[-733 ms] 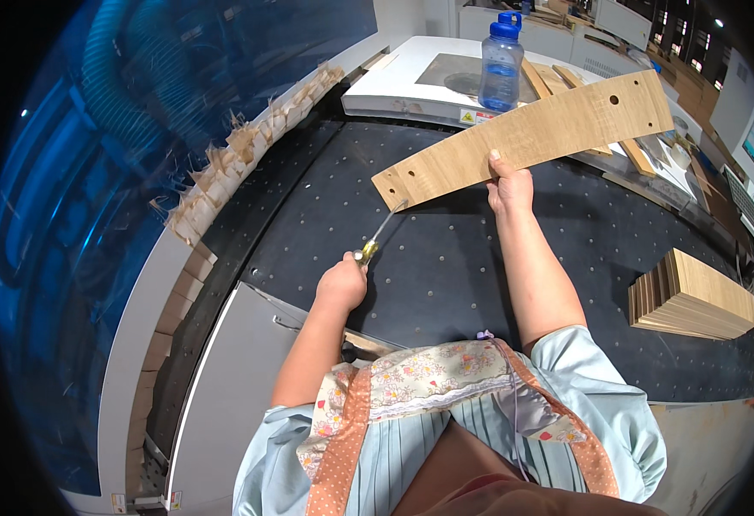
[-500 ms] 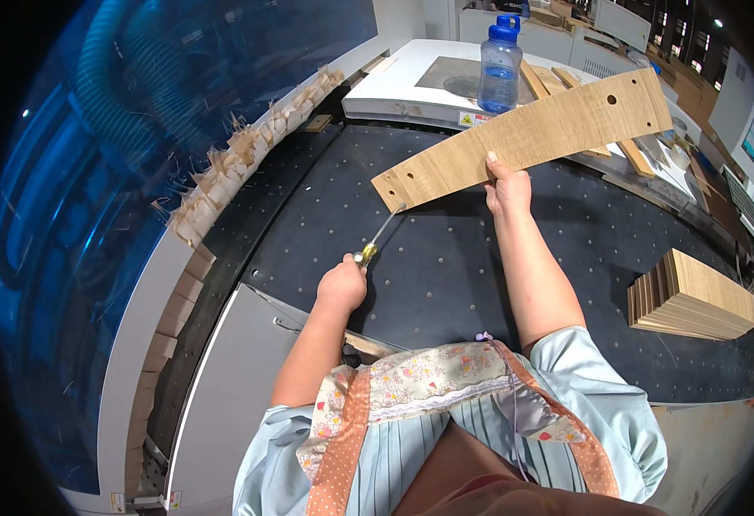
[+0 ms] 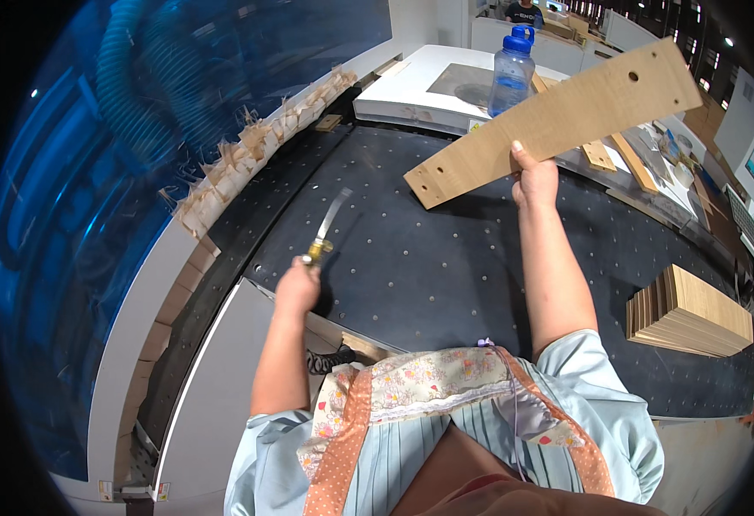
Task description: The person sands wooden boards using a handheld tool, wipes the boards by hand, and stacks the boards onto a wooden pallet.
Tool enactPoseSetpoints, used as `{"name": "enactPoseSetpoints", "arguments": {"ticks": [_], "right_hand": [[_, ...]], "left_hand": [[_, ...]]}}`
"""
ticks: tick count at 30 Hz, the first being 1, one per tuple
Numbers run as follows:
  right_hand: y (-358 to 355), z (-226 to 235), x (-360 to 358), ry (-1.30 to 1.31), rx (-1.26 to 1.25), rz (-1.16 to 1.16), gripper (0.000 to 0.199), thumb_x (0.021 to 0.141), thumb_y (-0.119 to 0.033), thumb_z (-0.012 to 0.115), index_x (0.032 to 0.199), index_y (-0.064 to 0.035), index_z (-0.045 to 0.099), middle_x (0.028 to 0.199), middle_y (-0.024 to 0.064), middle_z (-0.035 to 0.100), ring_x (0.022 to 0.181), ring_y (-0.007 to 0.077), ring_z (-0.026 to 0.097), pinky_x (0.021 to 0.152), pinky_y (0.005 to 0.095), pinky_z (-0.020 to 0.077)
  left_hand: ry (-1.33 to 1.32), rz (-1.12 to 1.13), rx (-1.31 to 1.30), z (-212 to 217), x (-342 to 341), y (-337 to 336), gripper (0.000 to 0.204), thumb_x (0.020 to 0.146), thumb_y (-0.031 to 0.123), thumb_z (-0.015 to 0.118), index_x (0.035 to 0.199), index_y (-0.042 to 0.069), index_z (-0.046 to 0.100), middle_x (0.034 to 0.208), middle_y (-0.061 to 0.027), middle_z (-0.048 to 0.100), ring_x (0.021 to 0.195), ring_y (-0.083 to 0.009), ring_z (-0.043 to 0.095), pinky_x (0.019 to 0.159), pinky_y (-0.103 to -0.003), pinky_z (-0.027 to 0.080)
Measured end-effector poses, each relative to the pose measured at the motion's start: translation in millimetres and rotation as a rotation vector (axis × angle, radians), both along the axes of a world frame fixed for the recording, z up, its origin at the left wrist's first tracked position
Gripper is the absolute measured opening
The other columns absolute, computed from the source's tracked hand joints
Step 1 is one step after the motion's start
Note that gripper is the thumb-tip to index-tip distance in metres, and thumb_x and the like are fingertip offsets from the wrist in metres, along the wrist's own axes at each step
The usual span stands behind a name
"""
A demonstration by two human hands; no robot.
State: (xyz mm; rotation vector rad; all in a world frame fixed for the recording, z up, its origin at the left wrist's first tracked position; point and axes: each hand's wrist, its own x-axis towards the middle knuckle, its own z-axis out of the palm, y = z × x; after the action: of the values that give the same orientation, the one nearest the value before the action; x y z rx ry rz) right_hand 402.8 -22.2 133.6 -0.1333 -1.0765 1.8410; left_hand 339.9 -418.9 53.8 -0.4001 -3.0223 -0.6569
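My left hand (image 3: 298, 288) is closed round an air blow gun (image 3: 318, 249) with a brass-coloured body and a thin silver nozzle, blurred by motion. Its tip points away over the black table, apart from the wood. My right hand (image 3: 535, 179) grips a long wooden board (image 3: 557, 120) by its near edge, thumb on the face turned to me. The board is held up at a slant, its right end higher, with several round holes near both ends. To the right, a stack of similar wooden boards (image 3: 695, 314) rests on the table.
The black table (image 3: 394, 249) is dotted with small studs. A blue-capped water bottle (image 3: 512, 73) stands on a white machine top (image 3: 411, 82) behind. Along the left runs a frayed strip curtain (image 3: 248, 155) below a blue window. A keyboard (image 3: 747, 225) and another person (image 3: 525, 13) are farther off.
My left hand has swung left with the air blow gun, taking its nozzle away from the board's left end. My right hand has shifted the board slightly right and up.
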Motion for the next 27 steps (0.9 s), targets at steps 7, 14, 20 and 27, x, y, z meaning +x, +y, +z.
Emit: {"name": "enactPoseSetpoints", "arguments": {"ticks": [7,14,20,27], "right_hand": [[-27,70,0,-0.149,0.308,-0.037,0.036,0.076,-0.004,0.068,0.109,0.0028,0.053,0.101,0.0114,0.061,0.093,0.0204,0.057,0.084,0.0305,0.0419],[-26,82,-9,-0.202,0.476,0.1,0.034,0.078,-0.007,0.068,0.108,0.0004,0.054,0.1,0.0079,0.062,0.091,0.0185,0.058,0.082,0.0309,0.0441],[-41,60,-30,-0.276,0.462,0.047,0.028,0.079,-0.002,0.065,0.104,0.0018,0.054,0.097,0.0102,0.062,0.087,0.0172,0.059,0.079,0.0301,0.0458],[-41,61,-28,-0.317,0.521,-0.021,0.026,0.079,-0.002,0.065,0.103,0.0024,0.057,0.095,0.0094,0.063,0.084,0.0165,0.06,0.077,0.0283,0.0465]], "left_hand": [[0.406,0.32,0.514,-29,-41,-92,0.021,0.086,0.018,0.054,0.103,0.005,0.051,0.09,-0.0172,0.062,0.085,-0.0351,0.059,0.074,-0.039,0.045],[0.353,0.475,0.694,-65,-65,-110,0.027,0.085,0.018,0.058,0.108,0.004,0.055,0.091,-0.0124,0.063,0.084,-0.0265,0.061,0.077,-0.034,0.045],[0.495,0.403,0.559,-93,-77,-112,0.032,0.082,0.018,0.063,0.107,0.0,0.056,0.093,-0.0155,0.058,0.084,-0.0289,0.058,0.078,-0.037,0.045],[0.373,0.411,0.645,-113,-70,-124,0.029,0.081,0.012,0.061,0.106,-0.001,0.055,0.092,-0.0155,0.05,0.087,-0.0307,0.052,0.079,-0.04,0.042]]}}
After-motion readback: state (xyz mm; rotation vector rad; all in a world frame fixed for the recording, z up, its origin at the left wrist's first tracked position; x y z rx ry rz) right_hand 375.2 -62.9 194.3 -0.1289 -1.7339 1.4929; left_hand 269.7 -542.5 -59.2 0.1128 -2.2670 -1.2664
